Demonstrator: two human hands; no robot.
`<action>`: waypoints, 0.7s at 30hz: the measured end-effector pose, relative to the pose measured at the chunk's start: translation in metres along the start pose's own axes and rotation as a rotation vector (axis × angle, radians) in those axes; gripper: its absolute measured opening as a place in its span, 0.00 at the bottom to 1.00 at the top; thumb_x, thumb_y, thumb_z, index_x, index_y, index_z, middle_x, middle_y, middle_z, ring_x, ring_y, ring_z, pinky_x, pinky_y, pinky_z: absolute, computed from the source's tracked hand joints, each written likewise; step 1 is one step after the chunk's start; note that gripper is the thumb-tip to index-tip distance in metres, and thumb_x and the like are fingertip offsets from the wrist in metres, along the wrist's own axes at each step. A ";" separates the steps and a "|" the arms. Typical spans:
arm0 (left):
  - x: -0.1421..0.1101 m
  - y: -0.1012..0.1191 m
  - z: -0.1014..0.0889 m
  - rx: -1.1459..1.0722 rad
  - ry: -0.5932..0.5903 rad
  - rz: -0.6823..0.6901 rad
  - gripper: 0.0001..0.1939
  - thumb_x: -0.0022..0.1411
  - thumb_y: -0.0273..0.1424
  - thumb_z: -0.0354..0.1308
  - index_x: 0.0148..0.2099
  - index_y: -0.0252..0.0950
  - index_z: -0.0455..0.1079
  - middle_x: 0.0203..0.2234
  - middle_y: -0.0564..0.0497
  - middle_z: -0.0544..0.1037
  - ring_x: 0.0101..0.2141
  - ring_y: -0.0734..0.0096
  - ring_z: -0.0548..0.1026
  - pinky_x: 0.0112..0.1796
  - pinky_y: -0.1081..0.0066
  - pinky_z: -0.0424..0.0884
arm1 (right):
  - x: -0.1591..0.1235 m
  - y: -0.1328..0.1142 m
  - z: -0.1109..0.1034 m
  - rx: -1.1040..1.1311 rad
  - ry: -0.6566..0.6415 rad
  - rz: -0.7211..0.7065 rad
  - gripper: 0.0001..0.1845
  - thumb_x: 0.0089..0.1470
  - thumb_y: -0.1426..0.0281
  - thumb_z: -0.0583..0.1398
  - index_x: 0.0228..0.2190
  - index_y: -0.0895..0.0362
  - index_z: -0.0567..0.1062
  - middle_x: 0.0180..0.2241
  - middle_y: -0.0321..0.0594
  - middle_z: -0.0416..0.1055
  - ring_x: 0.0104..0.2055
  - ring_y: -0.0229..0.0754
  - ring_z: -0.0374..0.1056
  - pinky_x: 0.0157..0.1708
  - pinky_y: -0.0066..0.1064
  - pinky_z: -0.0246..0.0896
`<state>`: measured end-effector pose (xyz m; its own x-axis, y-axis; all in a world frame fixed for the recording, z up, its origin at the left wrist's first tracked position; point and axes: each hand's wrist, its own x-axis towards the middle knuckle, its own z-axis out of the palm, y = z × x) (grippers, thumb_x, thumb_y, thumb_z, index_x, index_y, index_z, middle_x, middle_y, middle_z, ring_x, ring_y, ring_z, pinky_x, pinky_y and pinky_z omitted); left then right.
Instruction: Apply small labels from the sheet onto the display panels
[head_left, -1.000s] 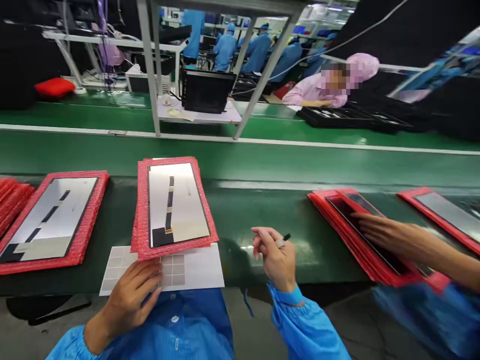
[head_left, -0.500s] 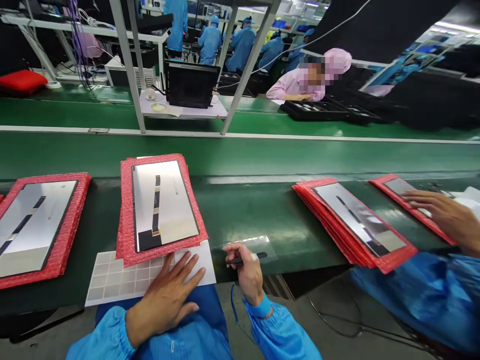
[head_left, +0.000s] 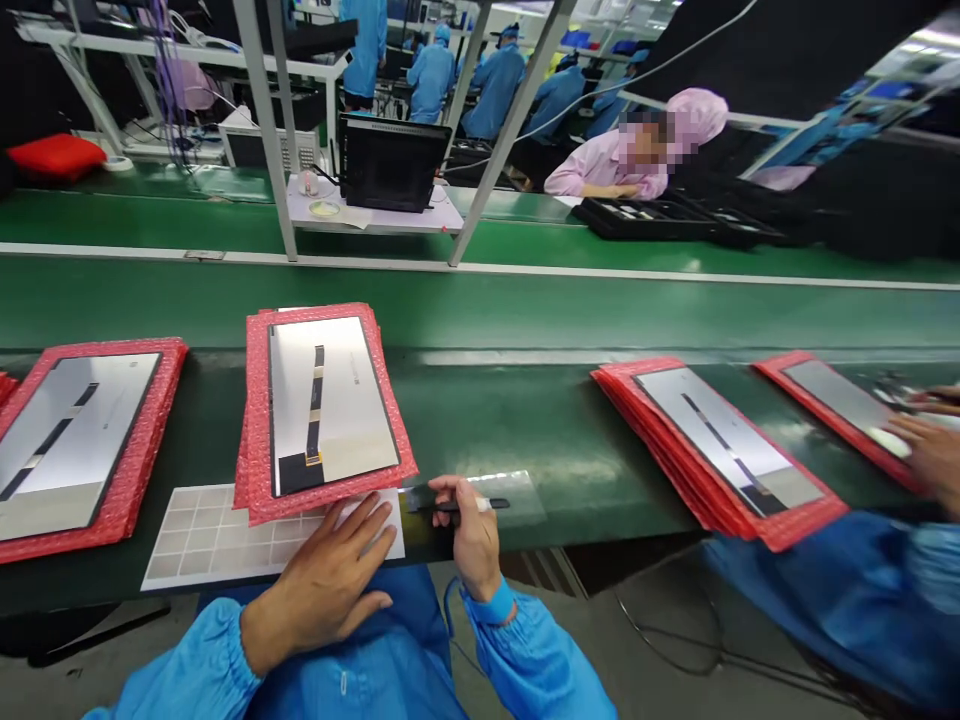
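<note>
My left hand (head_left: 330,575) lies flat, fingers spread, over the right part of a white sheet (head_left: 199,535) marked into pale squares. Its fingertips touch or nearly touch the lower edge of a red bubble-wrap pouch (head_left: 259,440) in a small stack. On that pouch rests a display panel (head_left: 356,410) with a dark flex strip (head_left: 315,400) down its back. Just right of the sheet, my right hand (head_left: 474,540) is closed round slim black tweezers (head_left: 495,504), their narrow end pointing left. A clear film (head_left: 525,490) lies beneath and beyond this hand.
More panels on red pouches form a stack at left (head_left: 112,440) and another at right (head_left: 720,450). A co-worker's hand (head_left: 937,455) is at a further panel (head_left: 840,395), far right. Metal posts (head_left: 262,130) and a monitor (head_left: 394,165) stand behind the green bench (head_left: 525,310).
The white sheet has slid left under my left hand, which shifted slightly left. My right hand with the tweezers has also moved left. The co-worker's hand has moved right.
</note>
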<state>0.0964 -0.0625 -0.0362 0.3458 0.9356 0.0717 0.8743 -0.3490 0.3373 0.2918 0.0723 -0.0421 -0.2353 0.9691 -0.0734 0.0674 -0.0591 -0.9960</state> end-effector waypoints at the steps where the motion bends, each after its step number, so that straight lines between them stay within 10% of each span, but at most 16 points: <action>1: 0.005 0.002 0.001 -0.012 -0.001 0.034 0.40 0.67 0.41 0.64 0.75 0.39 0.55 0.74 0.42 0.56 0.74 0.47 0.52 0.71 0.45 0.55 | 0.002 -0.002 -0.004 0.008 0.000 -0.006 0.32 0.66 0.41 0.54 0.34 0.55 0.81 0.22 0.36 0.68 0.22 0.40 0.65 0.23 0.31 0.64; 10: 0.022 0.003 0.022 -0.049 -0.060 -0.035 0.51 0.57 0.47 0.73 0.76 0.56 0.51 0.76 0.44 0.50 0.73 0.36 0.52 0.65 0.33 0.59 | 0.007 -0.019 -0.055 -0.270 -0.169 -0.018 0.11 0.55 0.60 0.71 0.35 0.55 0.85 0.27 0.38 0.79 0.25 0.42 0.72 0.26 0.32 0.67; 21: 0.026 0.003 0.013 -0.106 -0.097 -0.025 0.53 0.55 0.46 0.73 0.76 0.47 0.52 0.76 0.46 0.50 0.74 0.39 0.49 0.68 0.35 0.53 | 0.009 -0.009 -0.050 -0.265 -0.212 -0.187 0.06 0.55 0.64 0.71 0.34 0.52 0.87 0.33 0.42 0.83 0.36 0.49 0.78 0.39 0.39 0.74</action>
<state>0.1126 -0.0395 -0.0455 0.3601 0.9325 -0.0274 0.8441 -0.3131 0.4353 0.3375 0.0931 -0.0310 -0.4607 0.8847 0.0714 0.2463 0.2048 -0.9473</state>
